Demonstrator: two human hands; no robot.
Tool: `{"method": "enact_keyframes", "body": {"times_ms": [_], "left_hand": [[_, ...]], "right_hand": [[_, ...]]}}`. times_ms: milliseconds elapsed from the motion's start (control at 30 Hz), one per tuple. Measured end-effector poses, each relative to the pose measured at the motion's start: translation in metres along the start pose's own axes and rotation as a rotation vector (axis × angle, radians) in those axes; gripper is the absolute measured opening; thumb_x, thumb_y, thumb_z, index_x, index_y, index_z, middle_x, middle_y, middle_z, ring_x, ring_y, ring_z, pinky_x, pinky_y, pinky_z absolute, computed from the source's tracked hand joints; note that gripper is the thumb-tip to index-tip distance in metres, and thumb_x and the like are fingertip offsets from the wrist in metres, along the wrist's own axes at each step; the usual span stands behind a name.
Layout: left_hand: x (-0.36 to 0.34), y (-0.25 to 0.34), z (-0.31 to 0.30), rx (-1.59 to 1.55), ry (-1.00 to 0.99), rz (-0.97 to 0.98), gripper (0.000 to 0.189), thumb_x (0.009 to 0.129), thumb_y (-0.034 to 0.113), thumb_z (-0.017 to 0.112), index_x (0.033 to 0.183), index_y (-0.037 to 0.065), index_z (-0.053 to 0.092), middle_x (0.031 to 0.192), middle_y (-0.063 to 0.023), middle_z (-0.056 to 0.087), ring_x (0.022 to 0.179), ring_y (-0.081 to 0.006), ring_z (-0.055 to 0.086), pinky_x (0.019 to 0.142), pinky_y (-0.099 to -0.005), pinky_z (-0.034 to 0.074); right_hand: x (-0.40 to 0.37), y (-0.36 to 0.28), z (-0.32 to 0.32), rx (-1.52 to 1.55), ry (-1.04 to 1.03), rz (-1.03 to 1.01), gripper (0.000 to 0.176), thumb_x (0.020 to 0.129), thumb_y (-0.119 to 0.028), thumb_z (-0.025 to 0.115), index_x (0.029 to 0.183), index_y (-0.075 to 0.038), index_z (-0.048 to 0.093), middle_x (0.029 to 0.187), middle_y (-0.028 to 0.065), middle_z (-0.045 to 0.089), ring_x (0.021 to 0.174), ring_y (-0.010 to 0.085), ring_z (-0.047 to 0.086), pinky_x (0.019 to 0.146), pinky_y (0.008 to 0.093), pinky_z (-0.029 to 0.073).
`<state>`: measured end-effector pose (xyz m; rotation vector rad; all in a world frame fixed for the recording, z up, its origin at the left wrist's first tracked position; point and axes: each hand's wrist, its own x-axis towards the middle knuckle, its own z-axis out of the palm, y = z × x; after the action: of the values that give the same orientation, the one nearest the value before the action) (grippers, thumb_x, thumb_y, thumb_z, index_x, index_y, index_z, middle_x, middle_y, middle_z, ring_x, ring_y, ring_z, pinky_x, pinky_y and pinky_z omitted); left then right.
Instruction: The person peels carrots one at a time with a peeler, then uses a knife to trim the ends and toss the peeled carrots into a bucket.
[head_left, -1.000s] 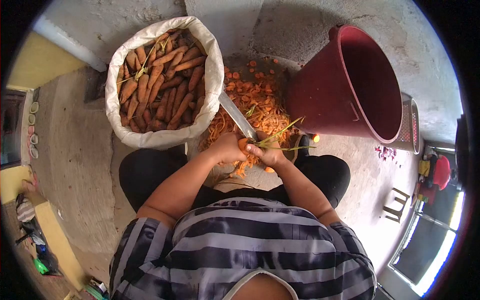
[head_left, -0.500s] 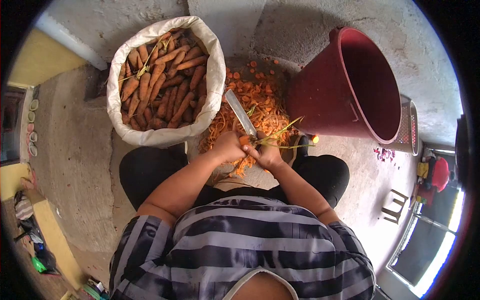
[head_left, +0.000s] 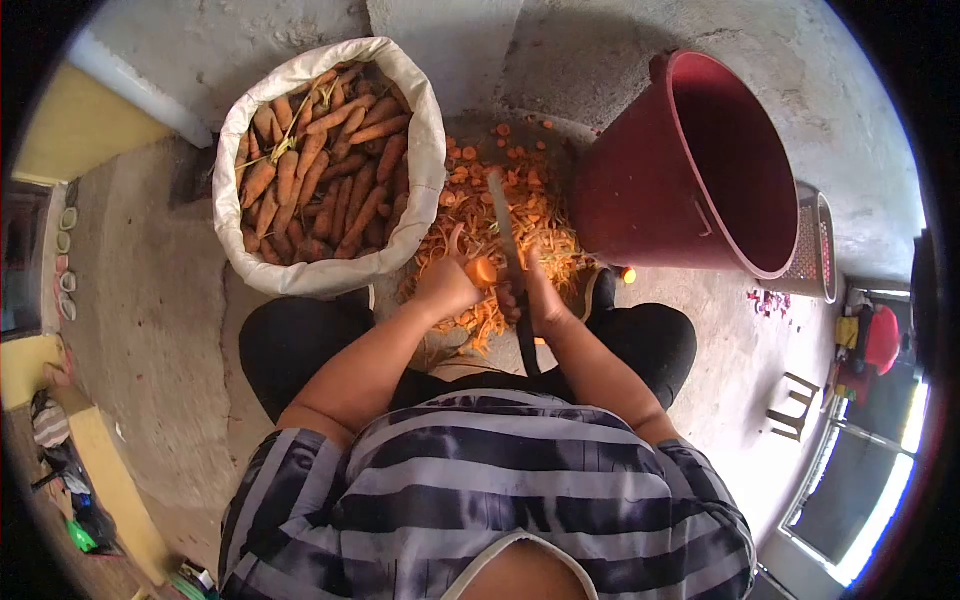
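Note:
My left hand [head_left: 447,290] is closed round a carrot [head_left: 482,272], whose flat, bright orange cut end faces right. Beside it, my right hand [head_left: 541,298] holds a knife [head_left: 502,212] with its blade pointing up and away from me and its dark handle showing below the hand. The blade is a little apart from the carrot. Under both hands lies a heap of carrot peelings and cut ends [head_left: 550,235] on the floor. Much of the carrot is hidden by my left hand.
A white sack [head_left: 432,150] full of unpeeled carrots [head_left: 315,170] stands at the upper left. To the right, a large dark red bucket [head_left: 630,165] leans with its mouth to the right, in front of a perforated basket [head_left: 815,250]. My knees flank the heap.
The green top that hung from the carrot is gone from it, and a flat cut end shows. My right hand has turned the knife more upright and drawn slightly away from the carrot.

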<state>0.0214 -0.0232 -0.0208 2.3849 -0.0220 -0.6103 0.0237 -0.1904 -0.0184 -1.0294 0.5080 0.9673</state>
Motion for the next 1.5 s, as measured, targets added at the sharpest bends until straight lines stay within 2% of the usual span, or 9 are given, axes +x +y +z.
{"method": "enact_keyframes", "body": {"times_ms": [267, 467, 567, 633, 733, 867, 1000, 1233, 1500], "left_hand": [[-0.01, 0.018, -0.02, 0.078, -0.104, 0.004, 0.054, 0.06, 0.029, 0.069, 0.098, -0.007, 0.054, 0.08, -0.0173, 0.062, 0.081, -0.0302, 0.06, 0.073, -0.0363, 0.048], [-0.002, -0.007, 0.005, -0.059, -0.129, 0.067, 0.107, 0.057, 0.033, 0.069, 0.131, -0.009, 0.005, 0.081, -0.0233, 0.06, 0.078, -0.0326, 0.06, 0.072, -0.0357, 0.048], [0.002, -0.008, -0.001, -0.206, -0.179, -0.01, 0.083, 0.059, 0.028, 0.067, 0.117, -0.004, 0.017, 0.076, -0.019, 0.061, 0.075, -0.0305, 0.061, 0.07, -0.0345, 0.047], [-0.006, 0.005, -0.02, -0.238, -0.192, -0.064, 0.038, 0.06, 0.028, 0.067, 0.089, 0.004, 0.059, 0.076, -0.014, 0.062, 0.074, -0.0261, 0.061, 0.069, -0.0341, 0.046], [-0.002, -0.001, -0.017, -0.287, -0.231, -0.075, 0.038, 0.059, 0.027, 0.068, 0.087, 0.003, 0.058, 0.073, -0.0134, 0.061, 0.069, -0.026, 0.06, 0.068, -0.0335, 0.045], [-0.001, -0.008, -0.007, -0.259, -0.248, -0.098, 0.109, 0.062, 0.027, 0.064, 0.132, -0.002, -0.015, 0.064, -0.0189, 0.06, 0.041, -0.0257, 0.055, 0.05, -0.0286, 0.05], [0.007, -0.013, -0.003, 0.013, -0.266, -0.019, 0.112, 0.063, 0.033, 0.063, 0.13, -0.004, -0.018, 0.066, -0.0193, 0.06, 0.044, -0.0261, 0.056, 0.052, -0.0276, 0.049], [-0.023, 0.029, -0.032, -0.053, -0.276, -0.214, 0.085, 0.061, 0.033, 0.067, 0.125, -0.006, 0.028, 0.072, -0.0196, 0.061, 0.076, -0.0307, 0.06, 0.072, -0.0366, 0.047], [-0.015, -0.002, -0.029, 0.01, -0.075, 0.313, 0.044, 0.065, 0.039, 0.07, 0.077, -0.002, 0.062, 0.12, -0.0206, 0.047, 0.078, -0.0265, 0.062, 0.075, -0.037, 0.046]], "right_hand": [[-0.011, 0.003, 0.009, -0.409, 0.134, -0.207, 0.059, 0.076, -0.051, 0.058, 0.105, -0.001, 0.05, 0.066, 0.0028, 0.049, 0.048, 0.0096, 0.042, 0.042, 0.0237, 0.032], [-0.018, 0.005, 0.01, -0.284, 0.008, -0.206, 0.049, 0.079, -0.047, 0.056, 0.091, 0.0, 0.051, 0.064, 0.005, 0.052, 0.048, 0.01, 0.042, 0.044, 0.0235, 0.033], [-0.03, -0.012, 0.012, -0.158, 0.105, -0.104, 0.051, 0.08, -0.054, 0.051, 0.084, -0.003, 0.052, 0.057, 0.0058, 0.05, 0.046, 0.0122, 0.044, 0.044, 0.026, 0.034], [-0.021, -0.005, 0.007, -0.416, 0.247, -0.182, 0.052, 0.081, -0.054, 0.05, 0.085, -0.002, 0.054, 0.059, 0.0055, 0.051, 0.048, 0.0104, 0.044, 0.047, 0.026, 0.036], [-0.002, 0.01, -0.007, -0.859, 0.426, -0.495, 0.055, 0.078, -0.056, 0.053, 0.081, 0.0, 0.054, 0.062, 0.0081, 0.054, 0.052, 0.0152, 0.05, 0.05, 0.0306, 0.04], [-0.01, 0.006, 0.005, -0.911, 0.433, -0.535, 0.059, 0.078, -0.056, 0.052, 0.081, 0.003, 0.056, 0.061, 0.0105, 0.056, 0.051, 0.0225, 0.054, 0.048, 0.0337, 0.041], [-0.011, -0.002, 0.003, -0.344, 0.341, -0.123, 0.057, 0.084, -0.057, 0.038, 0.065, -0.004, 0.048, 0.049, 0.0054, 0.044, 0.043, 0.0178, 0.043, 0.041, 0.0339, 0.035], [-0.023, -0.003, 0.009, -0.462, 0.174, -0.242, 0.046, 0.075, -0.048, 0.06, 0.08, -0.002, 0.052, 0.063, 0.0036, 0.048, 0.049, 0.0118, 0.043, 0.046, 0.0265, 0.036], [-0.053, -0.032, 0.019, -0.369, 0.307, -0.463, 0.028, 0.07, -0.017, 0.059, 0.091, 0.001, 0.053, 0.076, 0.0068, 0.057, 0.054, 0.0107, 0.047, 0.046, 0.0231, 0.036]]}}
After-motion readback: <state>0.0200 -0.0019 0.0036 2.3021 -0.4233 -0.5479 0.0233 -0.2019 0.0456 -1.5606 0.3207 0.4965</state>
